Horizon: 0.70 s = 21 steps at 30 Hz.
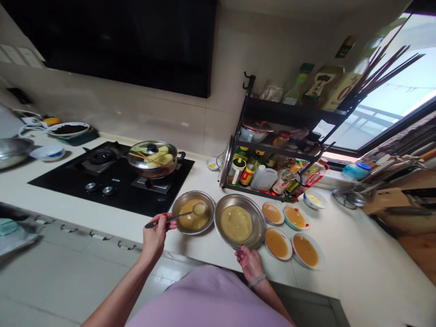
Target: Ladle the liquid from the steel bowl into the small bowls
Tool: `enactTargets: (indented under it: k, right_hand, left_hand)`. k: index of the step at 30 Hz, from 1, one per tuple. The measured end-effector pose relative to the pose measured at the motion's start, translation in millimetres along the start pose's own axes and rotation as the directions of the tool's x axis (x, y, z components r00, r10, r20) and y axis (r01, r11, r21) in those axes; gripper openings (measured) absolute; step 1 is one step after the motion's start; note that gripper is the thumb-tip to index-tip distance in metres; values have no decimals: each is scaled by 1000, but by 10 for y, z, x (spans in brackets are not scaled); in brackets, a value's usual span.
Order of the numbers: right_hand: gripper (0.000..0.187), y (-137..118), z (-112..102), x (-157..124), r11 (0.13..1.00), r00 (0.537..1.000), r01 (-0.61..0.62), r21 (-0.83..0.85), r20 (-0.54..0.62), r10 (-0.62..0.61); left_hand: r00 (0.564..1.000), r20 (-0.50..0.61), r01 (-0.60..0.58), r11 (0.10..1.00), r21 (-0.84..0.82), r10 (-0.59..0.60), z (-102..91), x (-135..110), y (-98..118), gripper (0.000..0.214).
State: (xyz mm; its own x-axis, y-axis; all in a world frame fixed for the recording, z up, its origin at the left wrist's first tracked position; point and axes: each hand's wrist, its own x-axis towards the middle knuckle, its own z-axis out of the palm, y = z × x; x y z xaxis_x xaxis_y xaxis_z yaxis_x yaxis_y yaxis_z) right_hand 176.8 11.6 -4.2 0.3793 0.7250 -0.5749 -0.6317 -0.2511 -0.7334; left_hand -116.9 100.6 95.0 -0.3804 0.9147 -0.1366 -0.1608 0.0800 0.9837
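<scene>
Gripping ladle [199, 209], left hand [157, 234] beside bowl [195, 195], right hand [249, 261] clasping basin [258, 222] rim

Ladle [199, 209]: over smaller steel bowl [180, 200] | larger steel bowl [259, 223]: alongside | both bowls: yellowish liquid

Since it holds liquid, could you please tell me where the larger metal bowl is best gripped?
I'd pinch the near rim of the larger metal bowl, coming from the person's side, where the right hand is. The round rim seems freest there: the smaller metal bowl sits close on the left, small bowls on the right.
</scene>
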Motion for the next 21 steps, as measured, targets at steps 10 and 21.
enactTargets:
  k: [10, 21]
  right_hand:
    - [54, -16, 7, -15, 1000, 1000, 3, 2, 7, -3]
    - [52, -24, 23, -26, 1000, 1000, -8, 8, -4, 9]
  left_hand:
    - [929, 361, -102, 994, 39, 81, 546, -366, 56, 38]
    - [508, 587, -800, 598, 50, 631, 387, -374, 27, 18]
